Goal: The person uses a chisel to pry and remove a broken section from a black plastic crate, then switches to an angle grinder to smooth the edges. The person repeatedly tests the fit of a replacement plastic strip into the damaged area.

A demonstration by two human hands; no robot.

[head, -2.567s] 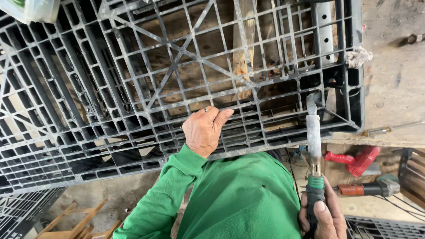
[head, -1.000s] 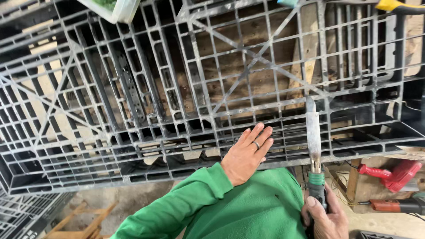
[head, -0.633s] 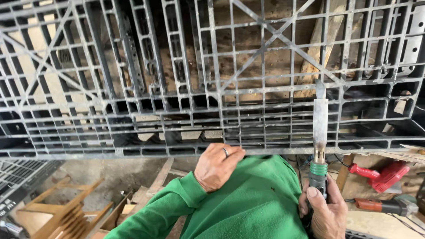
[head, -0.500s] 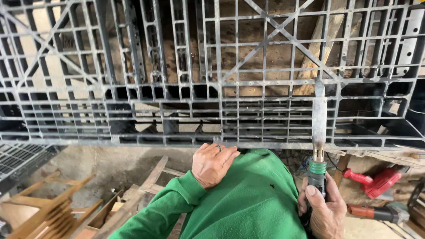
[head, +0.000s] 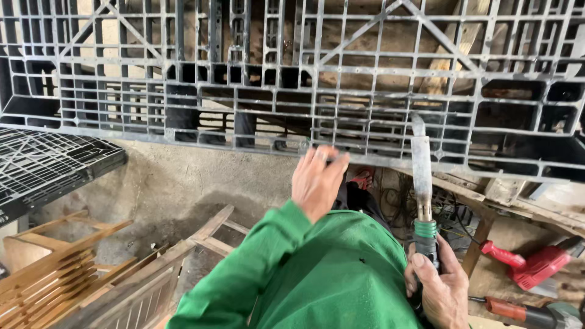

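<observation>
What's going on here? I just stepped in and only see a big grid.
A person in a green top faces a black plastic pallet resting on a wooden bench. Their left hand reaches to its near edge, blurred. Their right hand grips a green-collared tool upright, its metal tip at the pallet's edge. Red power tools lie below at right.

even daylight, fairly bright, no hard glare. black plastic pallet (head: 292,79) reads dark, its deep cells lost in shadow. concrete floor (head: 183,183) lit softly, with a dim patch under the pallet edge. left hand (head: 317,183) is motion-blurred, fingertips smeared. right hand (head: 442,289) and the metal nozzle tool (head: 421,170) sharp. wide-angle bowing at edges; left corners slightly soft.
</observation>
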